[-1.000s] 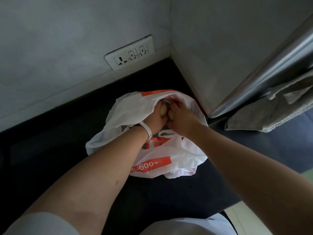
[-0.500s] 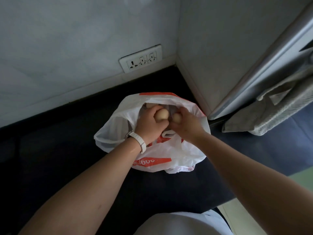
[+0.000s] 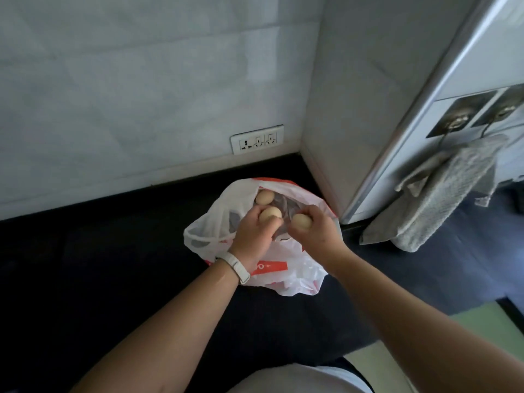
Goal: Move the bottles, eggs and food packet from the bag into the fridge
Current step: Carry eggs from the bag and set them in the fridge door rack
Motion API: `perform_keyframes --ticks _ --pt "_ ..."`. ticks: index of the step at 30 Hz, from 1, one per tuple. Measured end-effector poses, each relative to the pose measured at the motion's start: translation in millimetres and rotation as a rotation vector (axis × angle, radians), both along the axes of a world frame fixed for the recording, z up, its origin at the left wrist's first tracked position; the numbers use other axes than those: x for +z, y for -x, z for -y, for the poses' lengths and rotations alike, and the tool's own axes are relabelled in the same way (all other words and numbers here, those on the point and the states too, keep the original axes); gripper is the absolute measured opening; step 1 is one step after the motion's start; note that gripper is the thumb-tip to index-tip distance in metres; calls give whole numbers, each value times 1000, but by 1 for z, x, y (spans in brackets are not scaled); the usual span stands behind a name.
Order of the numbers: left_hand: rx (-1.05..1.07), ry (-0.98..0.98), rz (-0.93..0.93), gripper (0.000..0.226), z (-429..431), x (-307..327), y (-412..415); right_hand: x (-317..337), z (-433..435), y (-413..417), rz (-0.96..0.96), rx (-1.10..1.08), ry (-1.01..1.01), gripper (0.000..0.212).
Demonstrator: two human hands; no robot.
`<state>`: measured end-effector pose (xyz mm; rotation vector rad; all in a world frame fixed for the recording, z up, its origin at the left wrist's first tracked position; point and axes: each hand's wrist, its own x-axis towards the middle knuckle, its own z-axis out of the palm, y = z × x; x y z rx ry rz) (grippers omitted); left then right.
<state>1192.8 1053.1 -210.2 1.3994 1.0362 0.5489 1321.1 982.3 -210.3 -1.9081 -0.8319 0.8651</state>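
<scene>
A white plastic bag (image 3: 286, 275) with orange print sits open on the black counter near the wall corner. My left hand (image 3: 253, 236), with a white band on the wrist, grips a beige egg (image 3: 270, 214) just above the bag's mouth. My right hand (image 3: 317, 232) grips a second egg (image 3: 301, 221) beside it. A third egg (image 3: 265, 197) lies inside the bag at its far side. Something clear and crinkled shows deeper in the bag; the rest of its contents are hidden.
The black counter (image 3: 113, 265) runs along a white wall with a socket strip (image 3: 257, 139). The silver fridge side (image 3: 425, 114) rises at the right, with a grey towel (image 3: 442, 194) hanging from hooks. Pale green floor shows at the lower right.
Both hands have risen from inside the bag, each bringing an egg into view. The third egg in the bag is now uncovered. The camera has pulled back and upward.
</scene>
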Motion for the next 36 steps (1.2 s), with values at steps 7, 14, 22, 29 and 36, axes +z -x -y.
perform_keyframes --ticks 7,14,22,29,36 --pt "164 -84 -40 22 20 25 13 26 17 9 -2 8 -86 10" --pt "309 -146 -25 11 39 40 26 47 23 6 -91 134 -116 10" --pt "490 -67 20 15 71 59 24 73 27 6 -160 304 -195 6" --pt "703 -91 -1 13 109 73 38 63 28 21 -285 491 -180 9" --pt "995 -117 -23 15 155 91 95 67 37 84 -371 732 -168 12"
